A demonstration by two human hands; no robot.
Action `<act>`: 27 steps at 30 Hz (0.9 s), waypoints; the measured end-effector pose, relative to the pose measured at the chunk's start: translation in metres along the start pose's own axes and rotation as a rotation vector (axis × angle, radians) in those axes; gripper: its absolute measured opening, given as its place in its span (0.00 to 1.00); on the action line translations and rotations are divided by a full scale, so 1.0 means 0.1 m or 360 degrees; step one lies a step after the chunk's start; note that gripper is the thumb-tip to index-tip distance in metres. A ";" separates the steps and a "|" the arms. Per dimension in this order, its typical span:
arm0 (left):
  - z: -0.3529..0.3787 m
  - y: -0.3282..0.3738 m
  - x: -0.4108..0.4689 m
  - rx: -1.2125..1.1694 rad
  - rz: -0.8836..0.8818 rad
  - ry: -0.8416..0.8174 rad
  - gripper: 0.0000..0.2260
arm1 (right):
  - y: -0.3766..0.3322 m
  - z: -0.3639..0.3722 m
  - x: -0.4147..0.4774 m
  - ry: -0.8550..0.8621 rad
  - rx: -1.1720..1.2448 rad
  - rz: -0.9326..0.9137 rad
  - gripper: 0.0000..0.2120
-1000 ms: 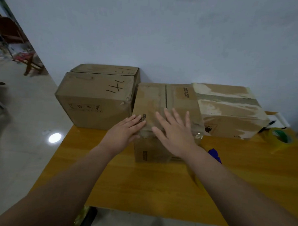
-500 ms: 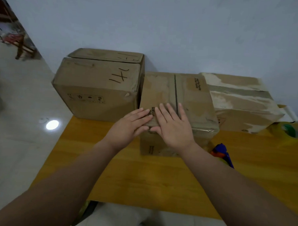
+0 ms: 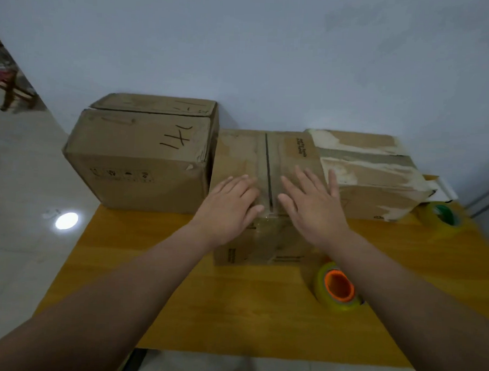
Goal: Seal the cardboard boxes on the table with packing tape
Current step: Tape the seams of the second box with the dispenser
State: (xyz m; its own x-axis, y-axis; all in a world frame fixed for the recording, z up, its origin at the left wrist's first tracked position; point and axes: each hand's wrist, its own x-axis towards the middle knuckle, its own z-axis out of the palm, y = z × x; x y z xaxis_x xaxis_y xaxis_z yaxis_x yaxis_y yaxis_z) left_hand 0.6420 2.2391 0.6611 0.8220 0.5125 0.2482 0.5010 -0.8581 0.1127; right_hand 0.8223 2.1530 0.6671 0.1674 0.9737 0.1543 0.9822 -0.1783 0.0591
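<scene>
The middle box [image 3: 239, 154] sits at the centre of the frame, on the far half of the table [image 3: 205, 295], close between two neighbours. Its two top flaps meet along a dark seam [image 3: 267, 164] that runs away from the viewer, and on top that seam looks bare of tape. The card is brown and worn, with small print on the right flap and on the near face. A glossy patch at the near edge may be tape, though blur makes it hard to tell.

The left hand [image 3: 231, 204] and right hand [image 3: 312, 210] lie flat on the flaps, one on each side of the seam, fingers straight and spread. Neither has a grip on anything. To do this step well, I judge, both flaps should be pressed level and tight together so the gap closes, with one hand holding them while the other fetches tape.

The orange-core tape roll [image 3: 338, 287] lies beside the right forearm, lower right of centre. A green-core tape roll [image 3: 443, 219] sits at the right edge. The left box [image 3: 138, 158] is bigger and marked in pen, and the right box [image 3: 372, 174] shows torn, pale patches.
</scene>
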 end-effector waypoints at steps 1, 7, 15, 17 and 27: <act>0.04 0.09 0.10 0.0021 0.0039 -0.0087 0.22 | 0.10 0.02 -0.02 -0.0109 -0.0060 0.0021 0.34; 0.32 0.29 0.28 0.0227 0.0081 -0.0327 0.32 | 0.26 0.24 -0.18 -0.0182 0.0014 0.0023 0.35; 0.37 0.28 0.28 0.0494 0.0126 -0.0363 0.36 | 0.49 0.38 -0.29 0.0133 0.0147 -0.0438 0.31; 0.35 0.28 0.27 0.0528 0.0137 -0.0373 0.35 | 0.54 0.38 -0.32 0.0101 0.0269 -0.0502 0.34; 0.32 0.35 0.26 0.0452 0.0011 -0.0352 0.37 | 0.75 0.65 -0.36 0.0242 0.0821 -0.0177 0.31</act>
State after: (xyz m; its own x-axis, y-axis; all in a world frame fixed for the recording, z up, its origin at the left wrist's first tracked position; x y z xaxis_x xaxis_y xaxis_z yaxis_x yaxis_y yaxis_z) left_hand 0.6889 2.2234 0.6409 0.8488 0.5278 0.0305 0.5249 -0.8344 -0.1681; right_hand 0.8953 2.1141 0.6024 0.0836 0.9445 0.3176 0.9140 0.0543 -0.4021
